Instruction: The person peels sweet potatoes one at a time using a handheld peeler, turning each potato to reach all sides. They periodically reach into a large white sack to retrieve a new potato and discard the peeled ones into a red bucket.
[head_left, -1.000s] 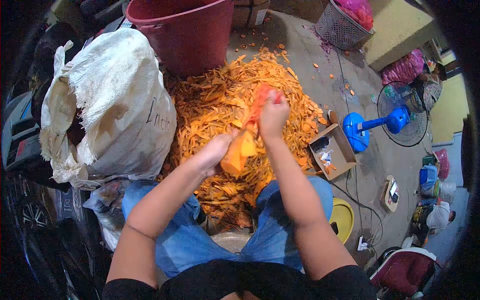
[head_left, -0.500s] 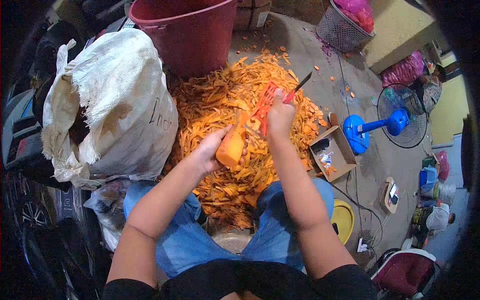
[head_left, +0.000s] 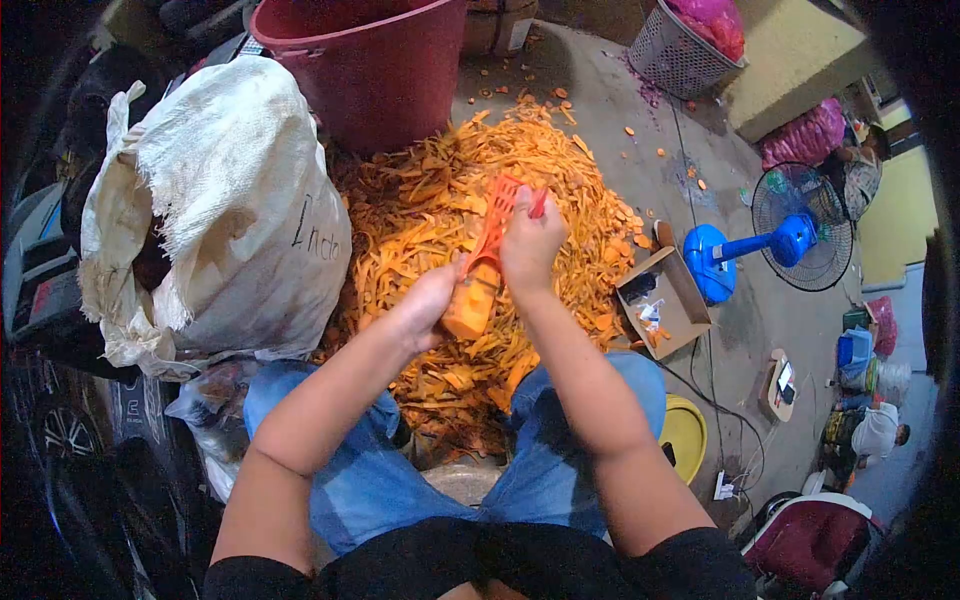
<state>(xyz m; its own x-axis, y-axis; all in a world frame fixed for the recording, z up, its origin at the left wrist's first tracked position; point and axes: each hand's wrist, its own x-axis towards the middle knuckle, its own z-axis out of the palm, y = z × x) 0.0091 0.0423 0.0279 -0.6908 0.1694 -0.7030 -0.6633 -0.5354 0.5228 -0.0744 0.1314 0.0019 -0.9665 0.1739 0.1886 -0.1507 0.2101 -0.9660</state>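
Starting nearest you: two knees in blue jeans [head_left: 350,470], spread, with the work held above the gap between them.

Item, left hand [head_left: 425,305]: fingers curled tight round the near end of the orange root [head_left: 468,312], palm under it, no gap showing. The root sits between your two hands, just above the heap and clear of it.

Item, orange root: a stubby, blunt piece, probably firm and fairly heavy for its size. Its bare, peeled flesh is likely damp and slick, so take hold at the thick near end, where your fingers wrap furthest round, and leave the far face free.

Item, right hand [head_left: 528,245]: closed in a fist on the handle of the peeler [head_left: 495,222], thumb side up. The red-orange plastic frame runs down to touch the root's far end. It is light and stiff; I cannot make out the blade edge.

Item, peel heap [head_left: 420,210]: loose orange strips covering the floor beyond your hands.

Item, white sack [head_left: 240,200]: left of the heap, mouth open, touching it.

Item, cardboard box [head_left: 672,300]: right of the heap.

Item, red tub [head_left: 385,70]: beyond the heap.

Item, blue fan [head_left: 790,240]: far right, well apart.
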